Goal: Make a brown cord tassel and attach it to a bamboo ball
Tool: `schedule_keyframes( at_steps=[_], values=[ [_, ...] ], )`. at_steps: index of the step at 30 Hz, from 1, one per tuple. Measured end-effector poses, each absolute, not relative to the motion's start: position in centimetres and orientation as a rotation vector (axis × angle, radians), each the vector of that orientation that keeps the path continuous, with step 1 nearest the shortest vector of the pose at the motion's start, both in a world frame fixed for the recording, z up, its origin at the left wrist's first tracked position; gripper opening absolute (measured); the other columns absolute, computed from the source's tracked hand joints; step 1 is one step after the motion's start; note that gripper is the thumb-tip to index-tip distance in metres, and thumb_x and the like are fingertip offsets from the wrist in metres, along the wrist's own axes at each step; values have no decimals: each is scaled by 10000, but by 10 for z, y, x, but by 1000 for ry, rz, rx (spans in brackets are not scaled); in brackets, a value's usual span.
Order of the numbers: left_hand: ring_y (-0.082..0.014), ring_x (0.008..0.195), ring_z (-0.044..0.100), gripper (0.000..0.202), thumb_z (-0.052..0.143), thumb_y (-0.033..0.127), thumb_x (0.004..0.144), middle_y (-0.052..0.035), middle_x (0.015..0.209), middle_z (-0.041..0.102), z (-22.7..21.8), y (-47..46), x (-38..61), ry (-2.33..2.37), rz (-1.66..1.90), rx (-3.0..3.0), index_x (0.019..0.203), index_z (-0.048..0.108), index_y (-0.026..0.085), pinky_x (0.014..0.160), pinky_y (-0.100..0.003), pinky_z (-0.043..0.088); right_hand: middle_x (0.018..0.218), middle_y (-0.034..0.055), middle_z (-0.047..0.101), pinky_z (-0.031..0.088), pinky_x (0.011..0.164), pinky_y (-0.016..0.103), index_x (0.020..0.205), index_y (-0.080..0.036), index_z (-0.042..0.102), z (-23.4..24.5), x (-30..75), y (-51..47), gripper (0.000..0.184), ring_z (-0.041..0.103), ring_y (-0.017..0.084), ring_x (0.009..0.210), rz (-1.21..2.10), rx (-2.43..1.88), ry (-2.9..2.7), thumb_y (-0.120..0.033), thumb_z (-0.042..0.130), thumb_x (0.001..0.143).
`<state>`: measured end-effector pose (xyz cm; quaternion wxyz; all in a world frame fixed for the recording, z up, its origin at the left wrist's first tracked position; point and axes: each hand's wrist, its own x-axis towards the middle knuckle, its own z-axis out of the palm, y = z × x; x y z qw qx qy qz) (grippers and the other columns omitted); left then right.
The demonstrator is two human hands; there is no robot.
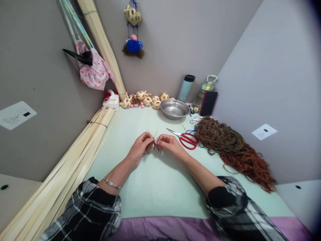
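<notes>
head, two hands [139, 147], one brown tuft [150, 146]

Two hands [140, 146], one pair of scissors [188, 141], one bowl [175, 109], two bottles [186, 89], one phone [209, 103], two bundles of pale strips [82, 150]; perhaps seven woven balls [141, 95], some overlapping.

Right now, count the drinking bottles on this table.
2: the black-lidded, pale blue cylindrical bottle behind the round metal bowl; right of it, the translucent, green-lidded bottle, partly behind the dark rectangular phone.
</notes>
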<state>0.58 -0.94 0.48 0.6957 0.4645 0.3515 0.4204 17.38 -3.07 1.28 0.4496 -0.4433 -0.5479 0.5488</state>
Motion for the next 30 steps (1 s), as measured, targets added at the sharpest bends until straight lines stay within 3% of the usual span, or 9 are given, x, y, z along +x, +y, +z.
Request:
schedule_keyframes(
  at_steps=[3,15,25,30],
  values=[
    [-81,615,514,178,677,291,770,26,724,556,4,-11,7,804,883,1113,846,558,184,560,-195,372,616,-24,564,372,587,245,746,-162,613,14,174,-31,155,466,100,558,1325,-1109,-1333,-302,679,749],
    [-81,593,508,178,685,301,785,28,666,542,1,-10,7,799,861,1132,826,563,178,566,-197,375,634,-24,557,358,572,245,749,-162,590,13,174,-30,150,458,95,556,1290,-1137,-1352,-289,669,737],
    [-53,599,560,213,726,294,771,30,773,566,1,-5,5,720,899,903,847,568,174,566,-168,419,641,-17,582,373,581,243,755,-157,601,13,174,-30,157,481,99,568,1324,-1132,-1369,-299,668,736],
    [-49,603,554,232,731,299,794,-8,891,637,4,-6,4,621,864,885,878,558,169,591,-170,448,683,1,622,380,588,244,752,-163,576,10,173,-30,182,480,100,573,1357,-1098,-1380,-319,670,754]
  ],
)
